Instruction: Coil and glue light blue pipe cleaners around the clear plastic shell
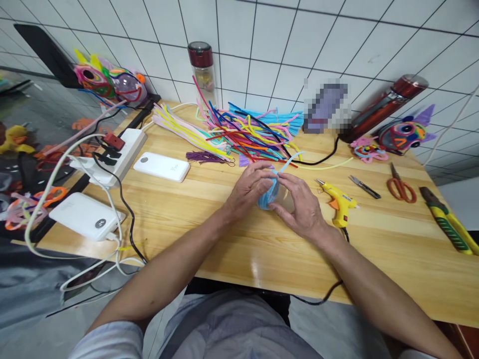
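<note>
My left hand (250, 188) and my right hand (299, 207) are both closed round a small round object wrapped in light blue pipe cleaner (268, 195), held just above the wooden table (209, 234). A loose end of the blue pipe cleaner (290, 160) sticks up and to the right from between my fingers. Part of the object looks clear, and most of it is hidden by my fingers. A heap of coloured pipe cleaners (239, 130) lies just behind my hands.
A yellow glue gun (339, 200) lies right of my hands, then small snips (364, 187), orange scissors (401, 187) and a yellow-green knife (449, 225). Two white power banks (161, 166) (86, 215) and a power strip (119, 152) sit left. Finished fish figures (110, 82) (406, 133) and bottles (202, 70) stand at the back.
</note>
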### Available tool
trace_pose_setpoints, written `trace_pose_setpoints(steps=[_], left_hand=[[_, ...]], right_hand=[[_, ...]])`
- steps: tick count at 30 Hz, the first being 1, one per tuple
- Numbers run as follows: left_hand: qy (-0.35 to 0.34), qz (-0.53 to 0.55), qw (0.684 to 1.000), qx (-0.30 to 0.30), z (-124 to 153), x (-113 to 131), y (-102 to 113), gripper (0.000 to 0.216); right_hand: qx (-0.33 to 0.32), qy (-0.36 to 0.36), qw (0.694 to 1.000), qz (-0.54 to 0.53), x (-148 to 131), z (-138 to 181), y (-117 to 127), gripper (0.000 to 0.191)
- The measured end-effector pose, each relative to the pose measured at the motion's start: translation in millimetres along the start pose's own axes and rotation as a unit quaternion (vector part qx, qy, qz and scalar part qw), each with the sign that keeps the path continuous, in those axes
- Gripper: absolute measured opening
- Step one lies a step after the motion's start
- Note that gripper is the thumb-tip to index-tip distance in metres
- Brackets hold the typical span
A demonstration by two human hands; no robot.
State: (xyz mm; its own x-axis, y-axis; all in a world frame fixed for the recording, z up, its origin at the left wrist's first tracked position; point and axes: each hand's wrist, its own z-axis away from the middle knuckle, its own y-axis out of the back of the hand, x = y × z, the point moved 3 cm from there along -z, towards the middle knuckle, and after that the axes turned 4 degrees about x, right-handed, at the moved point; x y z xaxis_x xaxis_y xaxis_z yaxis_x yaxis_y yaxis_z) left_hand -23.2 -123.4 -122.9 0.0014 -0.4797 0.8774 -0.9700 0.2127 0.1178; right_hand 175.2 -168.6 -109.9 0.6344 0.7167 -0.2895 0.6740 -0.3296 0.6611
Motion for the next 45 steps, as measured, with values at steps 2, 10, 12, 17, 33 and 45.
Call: trace_pose_setpoints(steps=[2,10,12,17,33,45], left_hand=[[-0.008,-0.007,1.0,-0.009,1,2,0,0.057],[-0.018,-0.009,0.999,-0.033,1,0,-5,0.063],[-0.019,-0.025,0.999,-0.044,2,1,-6,0.066],[-0.006,-0.05,0.995,-0.081,0,1,-3,0.07],[-0.05,-0.085,0.988,-0.119,-2,-2,3,0.079],[-0.07,-0.094,0.987,-0.106,-2,-2,2,0.077]], right_hand=[[0.002,0.005,1.0,-0.003,-1,0,0,0.062],[0.043,0.007,0.999,-0.016,-2,-5,5,0.052],[0.07,0.021,0.997,0.003,-5,-8,10,0.045],[0.136,0.068,0.988,0.031,-16,-15,24,0.037],[0.126,0.149,0.98,0.03,-32,-19,33,0.007],[0.131,0.126,0.983,0.005,-32,-18,30,0.022]])
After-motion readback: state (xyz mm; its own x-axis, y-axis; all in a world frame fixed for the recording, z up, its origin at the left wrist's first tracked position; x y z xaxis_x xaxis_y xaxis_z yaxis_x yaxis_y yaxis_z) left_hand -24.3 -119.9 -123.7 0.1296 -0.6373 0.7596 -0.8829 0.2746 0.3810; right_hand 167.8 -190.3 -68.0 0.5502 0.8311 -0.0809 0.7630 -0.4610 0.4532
